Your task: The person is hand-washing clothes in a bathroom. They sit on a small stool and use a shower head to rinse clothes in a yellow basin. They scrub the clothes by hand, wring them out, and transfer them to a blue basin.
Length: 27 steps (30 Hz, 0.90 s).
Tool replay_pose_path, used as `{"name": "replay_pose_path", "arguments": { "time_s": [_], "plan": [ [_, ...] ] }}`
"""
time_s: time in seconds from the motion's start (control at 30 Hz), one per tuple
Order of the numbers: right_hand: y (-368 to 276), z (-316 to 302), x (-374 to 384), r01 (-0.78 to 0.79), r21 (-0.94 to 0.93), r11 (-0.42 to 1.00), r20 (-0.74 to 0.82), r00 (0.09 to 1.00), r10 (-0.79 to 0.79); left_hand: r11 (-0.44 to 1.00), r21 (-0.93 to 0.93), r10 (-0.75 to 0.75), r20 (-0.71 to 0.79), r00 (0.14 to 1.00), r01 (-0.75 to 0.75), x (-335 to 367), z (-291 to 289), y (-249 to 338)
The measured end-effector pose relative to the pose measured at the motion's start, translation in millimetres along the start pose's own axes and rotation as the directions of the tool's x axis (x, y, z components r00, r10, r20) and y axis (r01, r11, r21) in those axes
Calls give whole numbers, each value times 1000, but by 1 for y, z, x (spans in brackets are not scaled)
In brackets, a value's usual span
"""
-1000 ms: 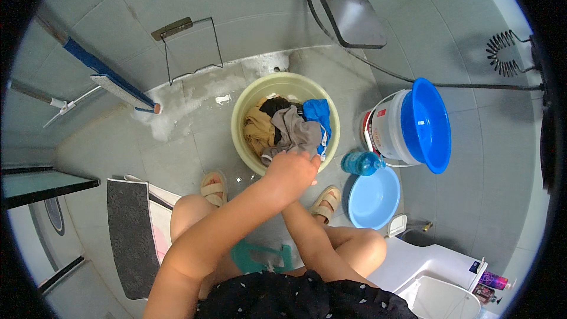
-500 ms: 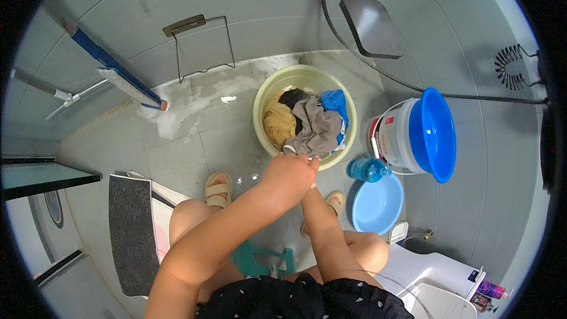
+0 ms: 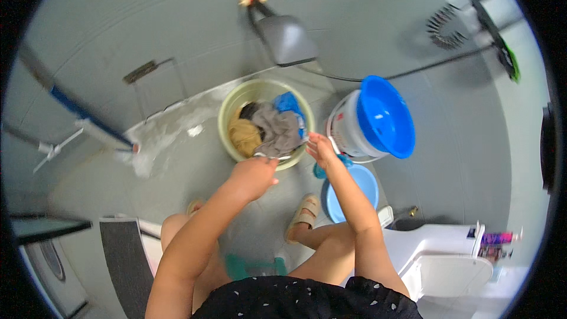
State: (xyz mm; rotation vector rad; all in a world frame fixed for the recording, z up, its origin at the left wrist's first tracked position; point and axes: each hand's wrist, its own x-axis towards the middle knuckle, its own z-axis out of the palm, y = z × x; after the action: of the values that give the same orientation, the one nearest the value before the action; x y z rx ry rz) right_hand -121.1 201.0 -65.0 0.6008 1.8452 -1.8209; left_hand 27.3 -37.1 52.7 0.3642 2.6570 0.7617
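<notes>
A pale yellow-green basin (image 3: 228, 140) sits on the tiled floor ahead of me. It holds a mustard-yellow cloth (image 3: 244, 136), a grey-brown cloth (image 3: 279, 131), a dark cloth (image 3: 248, 110) and a bright blue one (image 3: 287, 103). My left hand (image 3: 254, 178) hovers by the basin's near rim, thumb apart from the fingers and nothing visible in it. At the rim's right side is my right hand (image 3: 321, 149), open, its fingers loosely spread. Behind that wrist a teal bottle (image 3: 319, 171) is partly hidden.
Right of the basin stands a white bucket (image 3: 345, 124) with a blue basin (image 3: 387, 117) tilted on it. A light-blue basin (image 3: 361, 189) lies nearer, by a white toilet (image 3: 437, 260). A green stool (image 3: 237, 267) is beneath me. Foam (image 3: 155, 149) streaks the floor at left.
My hands, together at the basin's near rim before, have come apart: the left went left, the right moved up and right. The view has turned, and the bottle is now more hidden.
</notes>
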Motion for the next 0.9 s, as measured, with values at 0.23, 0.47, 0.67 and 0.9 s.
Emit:
{"name": "replay_pose_path", "arguments": {
  "time_s": [0.23, 0.47, 0.67, 0.9],
  "plan": [
    [-246, -147, -77, 693, 69, 717, -258, 707, -659, 999, -5, 32, 15, 999, -32, 25, 10, -14],
    [-424, -290, -170, 798, -142, 586, -639, 378, -670, 993, 103, -76, 114, 991, 64, 39, 7, -9],
    [-497, -304, -177, 816, -166, 553, -660, 324, -677, 994, 79, -83, 183, 980, 70, 60, 29, -15],
    [-552, -318, -166, 849, -143, 510, -681, 290, -673, 987, 149, -96, 226, 969, 63, 74, 48, -37]
  ]
}}
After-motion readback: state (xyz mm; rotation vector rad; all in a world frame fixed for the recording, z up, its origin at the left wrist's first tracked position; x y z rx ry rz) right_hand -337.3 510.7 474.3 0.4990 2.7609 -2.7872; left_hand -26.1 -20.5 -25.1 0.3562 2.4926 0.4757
